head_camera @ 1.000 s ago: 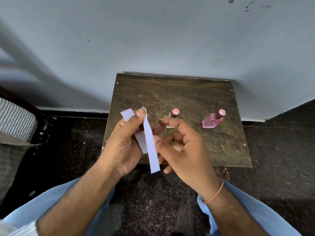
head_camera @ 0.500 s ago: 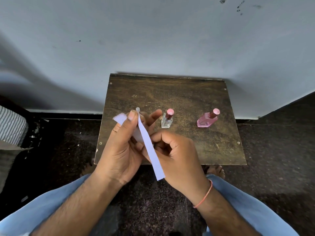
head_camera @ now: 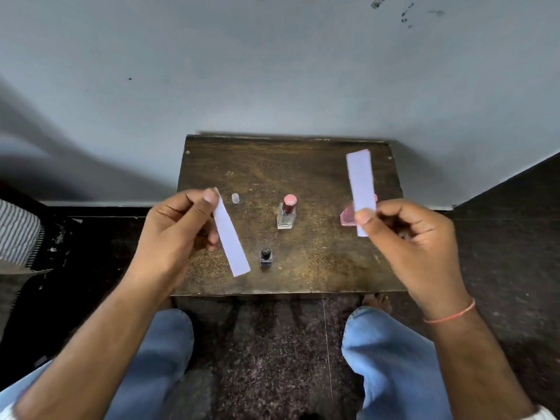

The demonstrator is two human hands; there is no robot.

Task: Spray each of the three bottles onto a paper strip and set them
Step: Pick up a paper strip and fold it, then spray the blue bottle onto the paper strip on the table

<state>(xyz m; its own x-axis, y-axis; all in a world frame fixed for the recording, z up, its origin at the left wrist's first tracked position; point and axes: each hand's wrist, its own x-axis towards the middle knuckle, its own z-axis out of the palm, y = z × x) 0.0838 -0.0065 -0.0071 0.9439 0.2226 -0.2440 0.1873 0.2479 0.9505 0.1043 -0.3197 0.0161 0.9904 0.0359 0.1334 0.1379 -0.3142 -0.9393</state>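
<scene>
My left hand [head_camera: 172,234] pinches a white paper strip [head_camera: 230,237] that hangs down over the left of the small brown table [head_camera: 318,268]. My right hand [head_camera: 415,237] pinches a second white strip [head_camera: 360,183] that points up, over the table's right side. A clear bottle with a pink cap [head_camera: 286,212] stands at the table's middle. In front of it stands a small dark bottle [head_camera: 265,257] without a cap. A pink bottle [head_camera: 347,216] lies mostly hidden behind the right strip and thumb.
A small clear cap [head_camera: 235,198] stands on the table behind my left hand. The table is set against a grey wall [head_camera: 272,71]. My knees in blue jeans [head_camera: 391,353] and a bare foot [head_camera: 375,301] are below its front edge. Striped cloth [head_camera: 16,234] lies at far left.
The hands were together at the table's front, holding the strips as a bunch. They have pulled apart, one strip in each. The small dark bottle has come into sight.
</scene>
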